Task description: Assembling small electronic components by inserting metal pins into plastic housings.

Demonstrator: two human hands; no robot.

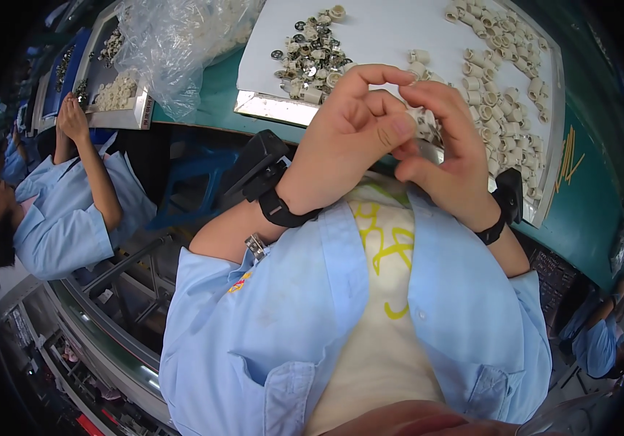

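The left hand (pixel 366 120) and the right hand (pixel 451 142) together grip one small cream part (pixel 427 123) between their fingers, near the edge of the white tray (pixel 392 33). On this tray, cream cylindrical pieces (pixel 499 112) lie at right, mixed metal pieces (pixel 312 62) at left.

White part (pixel 428 131) partly behind left hand (pixel 355 120), plastic bag (pixel 170 54) cropped above

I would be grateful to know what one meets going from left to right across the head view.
Co-worker's hands, clear plastic bag, mixed pile of metal and cream pieces, small held part, large spread of cream cylinders, thin yellow strips.
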